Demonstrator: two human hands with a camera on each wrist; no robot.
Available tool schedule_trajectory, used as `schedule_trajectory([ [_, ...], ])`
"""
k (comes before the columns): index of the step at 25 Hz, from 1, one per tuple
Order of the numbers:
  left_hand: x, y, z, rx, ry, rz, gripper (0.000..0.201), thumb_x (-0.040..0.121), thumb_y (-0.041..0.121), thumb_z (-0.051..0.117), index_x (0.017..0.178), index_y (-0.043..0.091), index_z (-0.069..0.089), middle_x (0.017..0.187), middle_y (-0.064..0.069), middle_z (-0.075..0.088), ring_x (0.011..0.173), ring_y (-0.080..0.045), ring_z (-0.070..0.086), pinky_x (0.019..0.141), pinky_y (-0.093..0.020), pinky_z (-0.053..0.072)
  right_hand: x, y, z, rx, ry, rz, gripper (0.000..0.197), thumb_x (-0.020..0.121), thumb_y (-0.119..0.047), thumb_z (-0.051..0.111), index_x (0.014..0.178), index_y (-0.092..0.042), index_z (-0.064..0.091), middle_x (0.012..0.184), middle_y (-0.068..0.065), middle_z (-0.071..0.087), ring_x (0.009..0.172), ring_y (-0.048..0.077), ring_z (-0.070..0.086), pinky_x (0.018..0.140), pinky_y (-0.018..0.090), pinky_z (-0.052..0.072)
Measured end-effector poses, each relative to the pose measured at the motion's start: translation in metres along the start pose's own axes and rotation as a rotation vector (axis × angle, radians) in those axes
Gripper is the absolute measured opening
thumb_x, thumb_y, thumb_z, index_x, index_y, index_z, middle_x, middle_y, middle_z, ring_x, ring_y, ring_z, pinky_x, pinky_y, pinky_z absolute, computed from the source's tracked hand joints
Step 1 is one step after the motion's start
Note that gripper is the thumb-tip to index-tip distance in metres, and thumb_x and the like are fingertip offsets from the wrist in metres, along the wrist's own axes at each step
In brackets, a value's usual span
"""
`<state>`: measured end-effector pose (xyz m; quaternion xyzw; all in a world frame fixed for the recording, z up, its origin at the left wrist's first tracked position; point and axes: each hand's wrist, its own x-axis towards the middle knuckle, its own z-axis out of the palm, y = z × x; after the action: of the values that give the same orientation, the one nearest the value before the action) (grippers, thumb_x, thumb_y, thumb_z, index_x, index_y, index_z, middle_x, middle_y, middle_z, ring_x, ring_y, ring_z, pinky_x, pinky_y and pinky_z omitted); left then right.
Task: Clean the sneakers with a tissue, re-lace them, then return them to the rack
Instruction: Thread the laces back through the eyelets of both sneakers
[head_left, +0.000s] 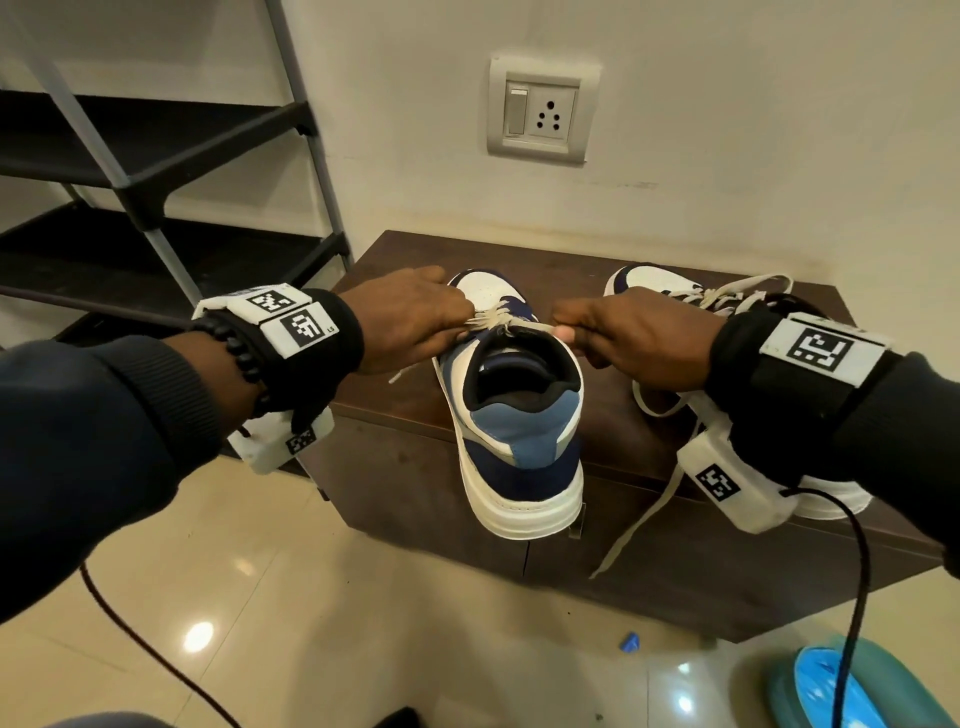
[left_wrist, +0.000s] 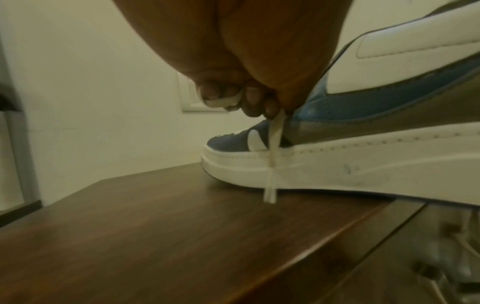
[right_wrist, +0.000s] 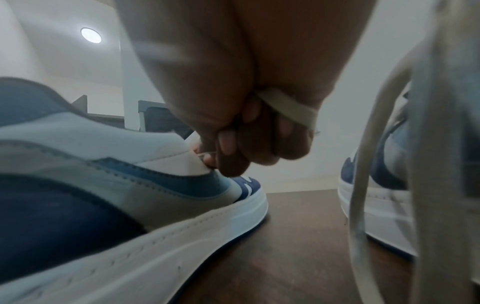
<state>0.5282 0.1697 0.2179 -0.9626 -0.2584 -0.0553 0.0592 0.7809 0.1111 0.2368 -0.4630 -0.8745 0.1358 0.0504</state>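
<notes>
A white and blue sneaker (head_left: 519, 431) stands on the dark wooden cabinet (head_left: 395, 395), heel toward me and hanging over the front edge. My left hand (head_left: 415, 322) pinches one end of its cream lace (head_left: 491, 325) and my right hand (head_left: 618, 338) pinches the other end, each pulling sideways over the tongue. In the left wrist view the lace end (left_wrist: 272, 156) hangs from my curled fingers (left_wrist: 257, 100) beside the sneaker (left_wrist: 337, 160). In the right wrist view the lace (right_wrist: 288, 109) wraps round my fingers (right_wrist: 246, 148). The second sneaker (head_left: 670, 291) sits to the right, partly hidden by my right wrist.
The second sneaker's loose lace (head_left: 639, 525) dangles over the cabinet front. A black and grey shoe rack (head_left: 156, 171) stands at the left against the wall. A wall socket (head_left: 540, 111) is above the cabinet. A blue-green object (head_left: 841, 686) and cables lie on the tiled floor.
</notes>
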Motion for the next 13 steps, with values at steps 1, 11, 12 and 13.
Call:
schedule_trajectory([
  [1,-0.001,-0.002,0.003,0.007,-0.006,-0.015,0.041,0.094,0.04,0.026,0.082,0.015,0.054,0.076,-0.003,0.056,0.066,-0.016,0.033,0.063,-0.031,0.03,0.0,0.0,0.0,-0.007,-0.017,0.019,0.026,0.101,-0.031,0.034,0.08,-0.02,0.045,0.066,-0.005,0.051,0.061,0.005,0.047,0.062,0.022,0.037],
  [11,0.007,0.027,-0.041,-0.598,0.016,-0.595,0.057,0.079,0.054,0.053,0.124,0.02,0.045,0.119,0.001,0.048,0.113,-0.021,0.047,0.098,-0.038,0.042,0.008,-0.06,-0.031,-0.497,0.047,-0.219,0.036,0.079,-0.054,0.061,0.103,-0.027,0.061,0.103,-0.003,0.052,0.099,0.016,0.044,0.077,0.028,0.034],
  [12,0.006,0.033,-0.041,-0.583,-0.088,-0.584,0.063,0.076,0.055,0.055,0.128,0.02,0.042,0.121,0.001,0.045,0.115,-0.021,0.045,0.101,-0.04,0.041,0.009,-0.062,-0.024,-0.631,0.071,-0.217,0.04,0.08,-0.053,0.061,0.111,-0.028,0.058,0.107,0.0,0.051,0.101,0.018,0.043,0.078,0.028,0.03],
  [13,0.003,0.038,-0.04,-0.58,-0.175,-0.585,0.068,0.075,0.054,0.058,0.131,0.021,0.039,0.124,0.0,0.042,0.118,-0.021,0.042,0.103,-0.041,0.039,0.009,-0.062,-0.019,-0.716,0.099,-0.212,0.042,0.082,-0.051,0.061,0.116,-0.027,0.057,0.109,0.001,0.052,0.102,0.019,0.043,0.078,0.029,0.029],
])
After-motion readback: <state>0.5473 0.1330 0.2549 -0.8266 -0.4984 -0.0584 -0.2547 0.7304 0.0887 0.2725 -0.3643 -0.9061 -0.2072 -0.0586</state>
